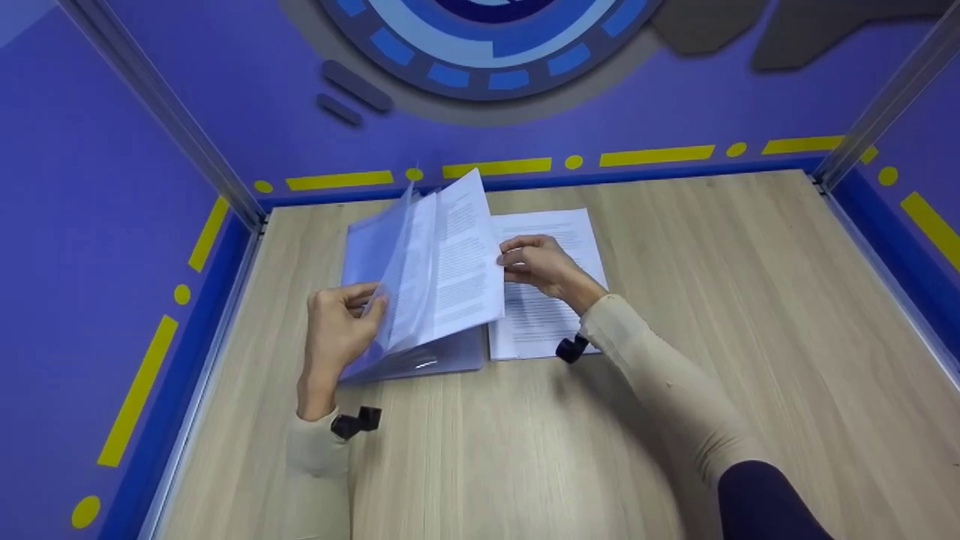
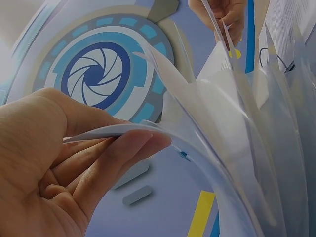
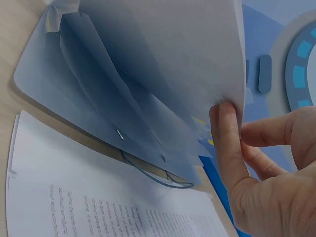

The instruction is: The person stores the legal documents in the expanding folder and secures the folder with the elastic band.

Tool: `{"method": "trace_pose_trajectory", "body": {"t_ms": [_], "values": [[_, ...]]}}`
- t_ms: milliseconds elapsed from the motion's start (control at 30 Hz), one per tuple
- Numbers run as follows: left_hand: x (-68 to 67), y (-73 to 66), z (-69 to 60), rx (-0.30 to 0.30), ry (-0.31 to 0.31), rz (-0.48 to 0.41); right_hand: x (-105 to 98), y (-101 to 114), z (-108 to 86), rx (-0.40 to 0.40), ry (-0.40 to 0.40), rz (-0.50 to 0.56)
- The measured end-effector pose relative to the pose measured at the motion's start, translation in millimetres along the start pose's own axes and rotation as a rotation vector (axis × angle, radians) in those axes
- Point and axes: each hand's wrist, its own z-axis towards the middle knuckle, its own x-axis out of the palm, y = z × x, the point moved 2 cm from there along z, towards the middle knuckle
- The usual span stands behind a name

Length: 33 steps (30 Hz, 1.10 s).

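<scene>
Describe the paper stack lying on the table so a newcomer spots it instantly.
On the wood-grain table, find the translucent folder. The printed paper stack lies just right of it, partly behind the right hand in the head view. It rests flat on the wood, while the neighbouring printed sheet tilts upward.

In the head view, print on the raised sheet [image 1: 466, 255] is too small to read; it and the right hand [image 1: 547, 266] hide parts of the page stack [image 1: 536, 330]; the top edge cuts off the round emblem [image 1: 450, 49]; the left wrist view crops the left hand [image 2: 64, 168] at its left edge; the page stack runs past the right wrist view's bottom edge
</scene>
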Motion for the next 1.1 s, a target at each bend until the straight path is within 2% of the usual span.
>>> {"method": "trace_pose_trajectory", "body": {"t_ms": [567,1100], "values": [[0.1,-0.5,-0.2,-0.013,-0.005,-0.001,22.7,-7.6,6.8,0.003,0.007,0.02],[-0.1,-1.3,0.3,-0.009,0.003,0.007,42.6,-12.9,11.0,-0.038,0.014,0.012]]}}
